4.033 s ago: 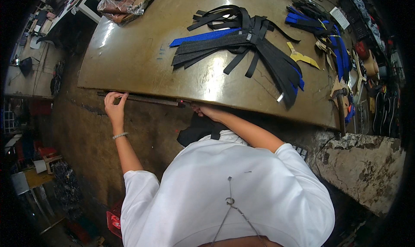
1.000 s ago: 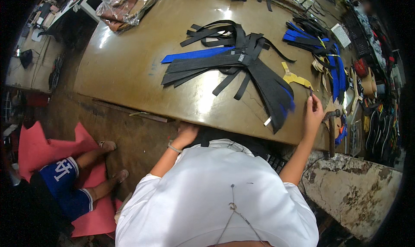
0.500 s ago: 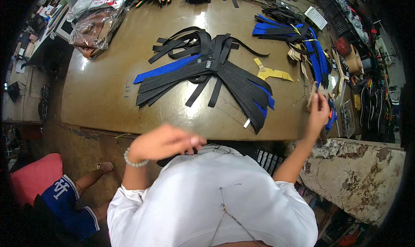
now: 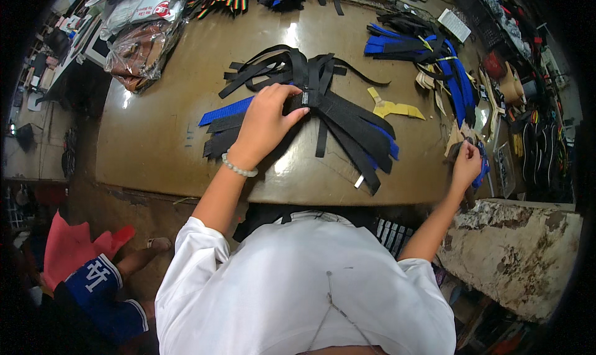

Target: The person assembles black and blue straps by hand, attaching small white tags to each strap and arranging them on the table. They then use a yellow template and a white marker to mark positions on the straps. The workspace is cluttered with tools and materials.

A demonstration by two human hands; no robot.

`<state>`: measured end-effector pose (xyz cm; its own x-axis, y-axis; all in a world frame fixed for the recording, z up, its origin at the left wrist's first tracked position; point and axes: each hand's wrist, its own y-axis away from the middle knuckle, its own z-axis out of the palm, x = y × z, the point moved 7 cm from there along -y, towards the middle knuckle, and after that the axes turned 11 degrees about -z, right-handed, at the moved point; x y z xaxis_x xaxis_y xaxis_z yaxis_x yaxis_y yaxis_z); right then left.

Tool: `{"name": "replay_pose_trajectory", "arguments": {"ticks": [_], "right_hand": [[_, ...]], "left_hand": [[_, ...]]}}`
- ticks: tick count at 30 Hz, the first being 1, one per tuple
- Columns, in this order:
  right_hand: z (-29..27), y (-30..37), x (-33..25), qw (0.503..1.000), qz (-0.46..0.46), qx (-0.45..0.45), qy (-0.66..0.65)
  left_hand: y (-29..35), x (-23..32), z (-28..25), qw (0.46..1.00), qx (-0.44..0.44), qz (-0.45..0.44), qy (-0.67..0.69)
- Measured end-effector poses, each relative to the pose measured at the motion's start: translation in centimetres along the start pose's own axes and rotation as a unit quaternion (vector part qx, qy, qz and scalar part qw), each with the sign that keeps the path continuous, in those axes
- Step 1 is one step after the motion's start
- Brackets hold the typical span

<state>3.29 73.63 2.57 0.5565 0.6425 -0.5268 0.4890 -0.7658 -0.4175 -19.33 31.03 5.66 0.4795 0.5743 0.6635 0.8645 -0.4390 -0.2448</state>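
At the near right edge of the bench (image 4: 155, 150), the right hand (image 4: 467, 162) is closing its fingers on a small dark tool (image 4: 458, 149) — farther in, the left hand (image 4: 267, 124) is gripping the fanned black straps (image 4: 335, 116) at mid-bench, a yellow piece (image 4: 392, 108) lying just beyond.

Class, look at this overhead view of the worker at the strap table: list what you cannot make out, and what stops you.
Head view only:
- Straps under the left hand: the hand covers where the black strap pile crosses.
- What the right hand pinches: too small, hidden by fingers.
- Clear plastic bags: glare hides contents.
- Table's near edge: behind the white shirt.
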Motion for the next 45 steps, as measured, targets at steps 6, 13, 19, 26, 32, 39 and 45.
{"name": "replay_pose_trajectory", "arguments": {"ticks": [6, 13, 19, 26, 32, 39, 45], "right_hand": [[7.9, 5.6, -21.6, 0.811, -0.187, -0.176, -0.526], [17.4, 10.4, -28.3, 0.723, -0.089, -0.287, -0.622], [16.8, 11.4, -28.0, 0.776, -0.165, -0.291, -0.535], [14.3, 11.4, -29.3, 0.814, -0.255, -0.223, -0.471], [14.3, 11.7, -29.6, 0.822, -0.310, -0.201, -0.434], [15.6, 11.3, -28.8, 0.813, -0.239, -0.221, -0.483], [18.0, 11.1, -27.7, 0.742, -0.088, -0.297, -0.595]], "left_hand": [[-1.9, -1.4, 1.0, 0.995, -0.041, -0.066, 0.057], [-3.1, -3.3, 2.4, 0.981, -0.021, -0.141, 0.131], [-2.9, -5.1, 2.0, 0.958, 0.036, -0.178, 0.221], [-1.8, -5.9, 1.7, 0.944, 0.043, -0.243, 0.220], [-1.6, -5.5, 1.7, 0.958, 0.052, -0.211, 0.185], [-0.2, -2.2, -1.9, 0.951, 0.191, -0.159, 0.184], [6.1, 2.5, 2.8, 0.927, -0.356, -0.090, -0.079]]}}
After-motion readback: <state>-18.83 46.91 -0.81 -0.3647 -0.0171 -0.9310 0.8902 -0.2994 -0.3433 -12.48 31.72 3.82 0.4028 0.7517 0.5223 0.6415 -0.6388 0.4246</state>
